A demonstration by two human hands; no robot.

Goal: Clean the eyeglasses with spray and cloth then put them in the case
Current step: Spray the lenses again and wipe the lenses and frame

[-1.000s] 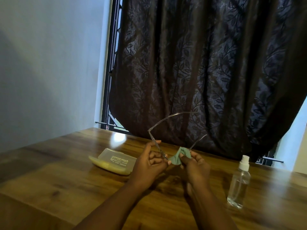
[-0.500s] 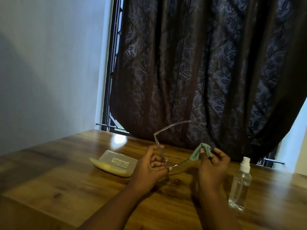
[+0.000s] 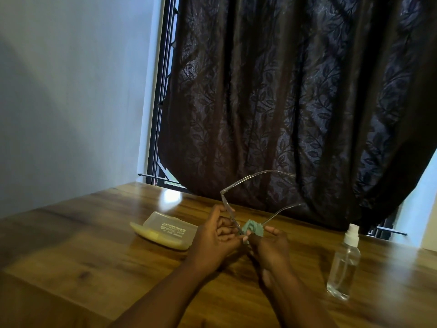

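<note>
Clear-framed eyeglasses (image 3: 246, 182) are held above the wooden table, arms unfolded and pointing away toward the curtain. My left hand (image 3: 216, 237) grips the front of the frame with curled fingers. My right hand (image 3: 272, 247) pinches a small green cloth (image 3: 254, 227) against the glasses near the right lens. The lenses are mostly hidden behind my fingers and the cloth. A pale yellow glasses case (image 3: 163, 230) with a translucent lid lies on the table to the left of my hands. A clear spray bottle (image 3: 344, 261) with a white cap stands upright to the right.
The wooden table (image 3: 71, 252) runs to a white wall on the left. A dark patterned curtain (image 3: 283, 102) hangs right behind the table's far edge, with a window frame (image 3: 160, 102) beside it.
My right hand with the green cloth has come back left from beside the temple arm to the lens next to my left hand. The glasses stay in my left hand.
</note>
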